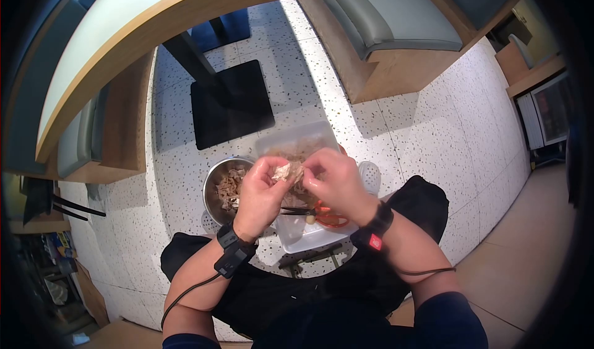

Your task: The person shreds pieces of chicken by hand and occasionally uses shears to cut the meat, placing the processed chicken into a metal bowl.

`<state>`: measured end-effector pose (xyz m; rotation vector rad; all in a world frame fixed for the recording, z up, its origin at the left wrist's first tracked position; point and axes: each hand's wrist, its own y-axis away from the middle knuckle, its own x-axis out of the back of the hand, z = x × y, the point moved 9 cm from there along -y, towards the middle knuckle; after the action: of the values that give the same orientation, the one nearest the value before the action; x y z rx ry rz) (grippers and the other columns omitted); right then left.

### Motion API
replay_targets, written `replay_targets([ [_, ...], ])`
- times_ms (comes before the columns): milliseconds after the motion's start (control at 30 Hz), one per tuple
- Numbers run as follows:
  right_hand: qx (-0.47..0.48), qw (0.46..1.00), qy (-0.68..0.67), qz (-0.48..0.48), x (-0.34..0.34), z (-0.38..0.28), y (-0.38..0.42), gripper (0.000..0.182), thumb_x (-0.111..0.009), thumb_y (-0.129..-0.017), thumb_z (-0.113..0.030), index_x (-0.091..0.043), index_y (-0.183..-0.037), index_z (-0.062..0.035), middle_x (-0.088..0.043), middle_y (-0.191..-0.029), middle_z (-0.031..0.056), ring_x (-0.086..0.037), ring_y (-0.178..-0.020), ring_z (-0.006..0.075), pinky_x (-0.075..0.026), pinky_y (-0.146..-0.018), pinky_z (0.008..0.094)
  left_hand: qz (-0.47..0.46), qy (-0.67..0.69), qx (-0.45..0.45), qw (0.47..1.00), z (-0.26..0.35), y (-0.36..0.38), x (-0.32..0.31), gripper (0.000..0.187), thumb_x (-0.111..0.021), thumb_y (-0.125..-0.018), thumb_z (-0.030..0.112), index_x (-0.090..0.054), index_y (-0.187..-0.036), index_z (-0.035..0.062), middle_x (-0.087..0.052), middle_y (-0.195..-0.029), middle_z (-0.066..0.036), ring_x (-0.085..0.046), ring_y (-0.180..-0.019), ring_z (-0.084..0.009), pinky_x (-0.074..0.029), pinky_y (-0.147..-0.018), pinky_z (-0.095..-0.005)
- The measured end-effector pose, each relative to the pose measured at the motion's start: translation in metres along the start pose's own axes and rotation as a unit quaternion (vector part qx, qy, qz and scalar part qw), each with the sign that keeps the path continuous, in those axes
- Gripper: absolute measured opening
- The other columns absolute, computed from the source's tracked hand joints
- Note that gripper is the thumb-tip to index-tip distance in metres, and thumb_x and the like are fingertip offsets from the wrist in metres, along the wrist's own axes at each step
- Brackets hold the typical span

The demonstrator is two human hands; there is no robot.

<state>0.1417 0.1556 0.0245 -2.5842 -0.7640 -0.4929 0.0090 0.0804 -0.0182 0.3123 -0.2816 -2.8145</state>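
Centre of frame: by the left hand, fingers nearly closed, the pale piece is held, its long axis directed roughly sideways; its right end is met by the right hand, fingers curled, grip indiscernible.

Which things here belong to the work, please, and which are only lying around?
Likely in the work: pale piece, between left hand and right hand; metal bowl; plastic tub; scissors.

Likely just around: table; padded bench; colourful packet.
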Motion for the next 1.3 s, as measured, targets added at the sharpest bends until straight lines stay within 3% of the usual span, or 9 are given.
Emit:
replay_targets([
  [267,-0.24,0.956,-0.144,-0.091,-0.009,0.045,0.006,0.011,-0.07,-0.092,-0.006,-0.069,-0.096,0.003,-0.073,-0.09,0.0069,-0.07,-0.081,0.0128,-0.057,-0.074,0.0277,-0.02,0.076,0.007,0.997,-0.006,-0.001,0.0,0.027,-0.063,-0.094,-0.009,-0.055,-0.118,-0.001,-0.068,-0.111,-0.01,-0.068,-0.101,-0.014,-0.055,-0.088,-0.0252],
  [367,-0.295,0.893,-0.312,-0.133,-0.02,0.056,0.01,0.011,-0.068,-0.096,-0.006,-0.068,-0.1,0.0039,-0.073,-0.092,0.008,-0.07,-0.083,0.0126,-0.057,-0.076,0.0262,-0.041,0.127,0.021,0.991,-0.005,0.0,0.0,0.028,-0.063,-0.094,-0.008,-0.054,-0.12,-0.0035,-0.068,-0.113,-0.013,-0.069,-0.102,-0.0164,-0.056,-0.09,-0.0268],
  [500,-0.304,0.882,-0.332,-0.139,-0.026,0.056,0.011,0.011,-0.066,-0.098,-0.006,-0.066,-0.102,0.0039,-0.073,-0.093,0.0091,-0.07,-0.084,0.0122,-0.057,-0.077,0.0252,-0.048,0.139,0.045,0.988,-0.007,-0.001,0.002,0.029,-0.063,-0.094,-0.007,-0.054,-0.121,-0.0042,-0.068,-0.113,-0.015,-0.07,-0.101,-0.0167,-0.056,-0.09,-0.0275],
  [700,-0.147,0.976,-0.109,-0.121,-0.016,0.018,0.0,0.016,-0.074,-0.092,-0.01,-0.069,-0.1,0.0021,-0.071,-0.092,0.0068,-0.069,-0.081,0.0116,-0.056,-0.074,0.0272,-0.044,0.121,0.045,0.991,-0.007,-0.002,0.002,0.029,-0.063,-0.093,-0.007,-0.055,-0.121,-0.0004,-0.067,-0.108,-0.01,-0.067,-0.095,-0.0139,-0.053,-0.088,-0.0274],
  [933,-0.101,0.984,-0.117,-0.087,-0.011,0.014,-0.001,0.014,-0.075,-0.088,-0.01,-0.07,-0.096,0.0009,-0.066,-0.082,0.0085,-0.066,-0.074,0.0148,-0.054,-0.067,0.0294,-0.058,0.07,0.035,0.995,0.003,0.0,-0.005,0.016,-0.067,-0.096,0.004,-0.063,-0.109,-0.004,-0.071,-0.103,-0.008,-0.068,-0.094,-0.0118,-0.056,-0.085,-0.027],
  [1133,0.071,0.987,0.141,-0.01,0.015,-0.002,-0.01,0.013,-0.074,-0.084,-0.007,-0.07,-0.094,0.0009,-0.068,-0.083,0.0094,-0.068,-0.076,0.0149,-0.055,-0.068,0.0321,-0.04,-0.003,0.029,0.999,0.002,0.007,-0.001,0.007,-0.063,-0.096,0.0,-0.064,-0.103,-0.0023,-0.07,-0.102,-0.009,-0.069,-0.09,-0.0128,-0.057,-0.083,-0.0277],
  [1200,-0.138,0.99,-0.019,-0.01,0.033,0.034,-0.016,0.014,-0.075,-0.088,-0.009,-0.069,-0.097,0.0015,-0.07,-0.086,0.0083,-0.068,-0.078,0.013,-0.057,-0.069,0.0298,-0.034,0.035,0.008,0.999,0.008,0.011,0.0,0.014,-0.063,-0.094,-0.003,-0.063,-0.108,-0.0004,-0.068,-0.101,-0.007,-0.07,-0.088,-0.0165,-0.057,-0.083,-0.0292],
  [1233,-0.134,0.991,-0.014,-0.011,0.037,0.032,-0.018,0.014,-0.075,-0.088,-0.009,-0.069,-0.097,0.0015,-0.07,-0.086,0.0083,-0.068,-0.078,0.013,-0.057,-0.069,0.0298,-0.035,0.039,0.004,0.999,0.008,0.01,-0.002,0.014,-0.063,-0.094,-0.003,-0.063,-0.108,-0.0004,-0.068,-0.101,-0.007,-0.07,-0.088,-0.0165,-0.057,-0.083,-0.0292],
  [1300,-0.278,0.892,-0.355,-0.031,0.017,0.045,-0.011,0.017,-0.073,-0.094,-0.011,-0.068,-0.102,0.0025,-0.07,-0.091,0.0071,-0.068,-0.081,0.0121,-0.058,-0.072,0.026,-0.025,0.042,0.063,0.997,-0.008,0.012,0.002,0.02,-0.062,-0.093,-0.004,-0.061,-0.113,-0.0008,-0.068,-0.104,-0.009,-0.071,-0.089,-0.0173,-0.058,-0.083,-0.03],
])
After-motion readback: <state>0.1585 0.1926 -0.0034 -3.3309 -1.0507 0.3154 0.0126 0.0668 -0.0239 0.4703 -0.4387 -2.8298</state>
